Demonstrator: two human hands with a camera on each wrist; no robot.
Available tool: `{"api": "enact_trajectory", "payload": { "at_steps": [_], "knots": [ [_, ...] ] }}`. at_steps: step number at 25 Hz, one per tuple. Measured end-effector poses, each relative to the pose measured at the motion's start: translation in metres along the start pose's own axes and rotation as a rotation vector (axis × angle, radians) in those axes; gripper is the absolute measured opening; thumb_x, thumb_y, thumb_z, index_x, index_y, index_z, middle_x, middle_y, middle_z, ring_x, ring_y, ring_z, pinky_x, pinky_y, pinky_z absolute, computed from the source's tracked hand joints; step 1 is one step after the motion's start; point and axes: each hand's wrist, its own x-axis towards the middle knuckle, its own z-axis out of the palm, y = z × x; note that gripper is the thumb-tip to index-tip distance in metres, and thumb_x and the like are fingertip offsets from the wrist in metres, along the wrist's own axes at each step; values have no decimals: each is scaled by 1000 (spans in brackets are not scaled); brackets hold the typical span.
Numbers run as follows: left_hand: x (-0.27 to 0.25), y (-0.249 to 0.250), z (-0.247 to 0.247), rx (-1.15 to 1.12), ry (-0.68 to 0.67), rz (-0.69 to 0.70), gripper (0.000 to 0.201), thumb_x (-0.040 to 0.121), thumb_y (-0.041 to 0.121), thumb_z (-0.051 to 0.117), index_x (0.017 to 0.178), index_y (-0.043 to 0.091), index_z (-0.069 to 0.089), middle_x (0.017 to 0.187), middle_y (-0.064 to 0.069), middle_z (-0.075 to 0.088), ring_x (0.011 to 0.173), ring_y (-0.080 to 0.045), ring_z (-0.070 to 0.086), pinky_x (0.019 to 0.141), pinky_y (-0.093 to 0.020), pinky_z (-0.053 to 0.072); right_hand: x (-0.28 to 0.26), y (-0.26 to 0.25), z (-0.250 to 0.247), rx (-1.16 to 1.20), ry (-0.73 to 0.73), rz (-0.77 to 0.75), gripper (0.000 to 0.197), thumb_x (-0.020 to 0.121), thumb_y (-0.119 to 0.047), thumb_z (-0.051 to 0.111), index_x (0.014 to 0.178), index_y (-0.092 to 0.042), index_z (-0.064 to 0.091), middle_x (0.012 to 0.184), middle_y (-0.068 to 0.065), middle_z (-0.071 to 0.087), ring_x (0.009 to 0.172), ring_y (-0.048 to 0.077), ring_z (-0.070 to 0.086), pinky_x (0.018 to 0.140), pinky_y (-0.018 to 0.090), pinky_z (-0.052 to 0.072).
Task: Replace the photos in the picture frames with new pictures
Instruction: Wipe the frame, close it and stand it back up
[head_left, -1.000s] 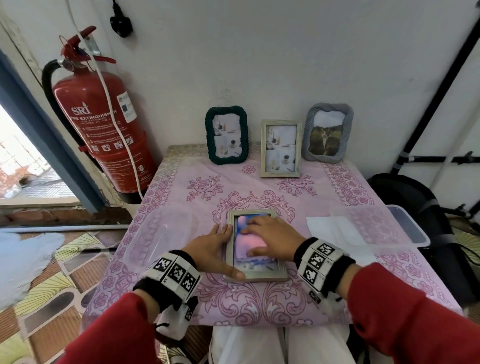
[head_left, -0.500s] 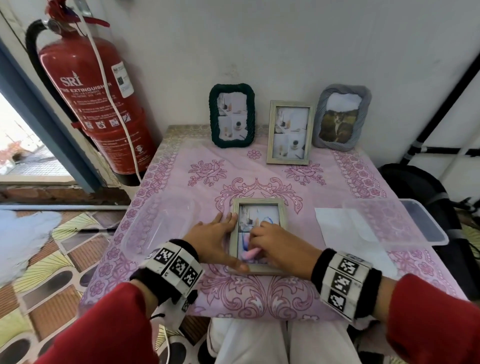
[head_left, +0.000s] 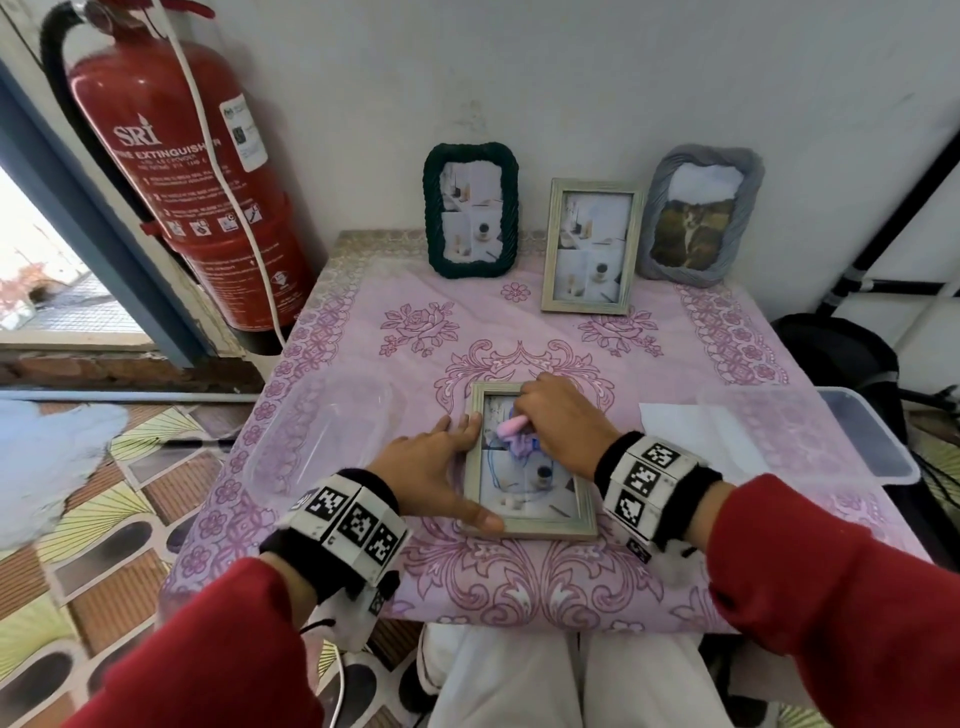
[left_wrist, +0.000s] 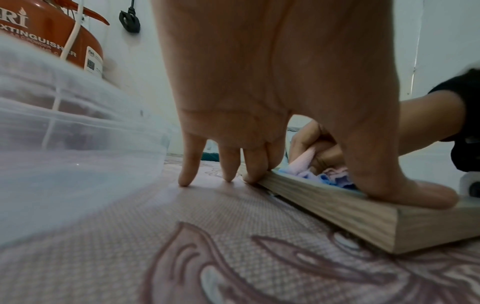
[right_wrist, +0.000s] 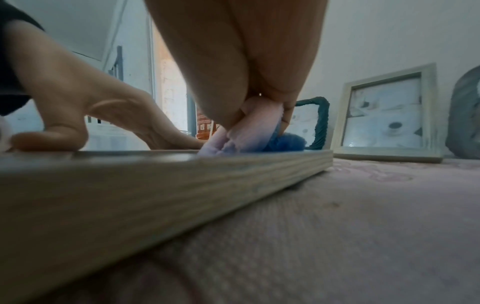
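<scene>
A pale wooden picture frame (head_left: 545, 529) lies face up on the pink tablecloth, a photo showing under its glass. My left hand (head_left: 431, 467) steadies it, with straight fingers against its left side and the thumb on its near left corner. My right hand (head_left: 561, 421) grips a bunched pink and blue cloth (head_left: 514, 431) and presses it on the far part of the glass. The left wrist view shows the frame's side (left_wrist: 337, 203) and the cloth (left_wrist: 303, 162) behind my fingers. In the right wrist view the cloth (right_wrist: 246, 135) sits on the frame (right_wrist: 130, 185).
Three frames stand against the wall: a dark green one (head_left: 471, 210), a wooden one (head_left: 592, 247) and a grey one (head_left: 698, 215). Clear plastic tubs lie left (head_left: 322, 431) and right (head_left: 831, 431), by white paper (head_left: 675, 431). A red fire extinguisher (head_left: 182, 171) hangs left.
My right hand has bunched the cloth and slid it from the near part of the glass to the far part. The left hand has stayed on the frame's left side.
</scene>
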Motion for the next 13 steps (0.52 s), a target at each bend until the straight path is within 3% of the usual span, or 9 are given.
{"api": "enact_trajectory", "payload": {
  "at_steps": [4, 8, 13],
  "knots": [
    [0, 0, 0, 4, 21, -12, 121, 61, 68, 70, 149, 26, 0, 159, 0, 5, 145, -18, 12, 114, -35, 21, -5, -9, 8, 138, -2, -88, 18, 81, 2, 54, 92, -4, 67, 97, 9, 62, 95, 24, 49, 85, 35, 38],
    [-1, 3, -1, 44, 14, -38, 122, 60, 71, 68, 149, 26, -1, 158, 0, 8, 145, -18, 15, 114, -36, 21, -34, -20, 16, 253, 21, -264, 14, 79, 1, 56, 86, -5, 66, 91, 9, 64, 87, 24, 51, 77, 30, 36],
    [-4, 4, -2, 44, -15, -49, 119, 64, 70, 66, 149, 28, -6, 159, -2, 8, 144, -19, 17, 114, -35, 21, -57, 1, 17, 96, -30, -348, 10, 85, -7, 54, 85, -12, 63, 90, 2, 64, 85, 20, 54, 82, 32, 41]
  ]
}}
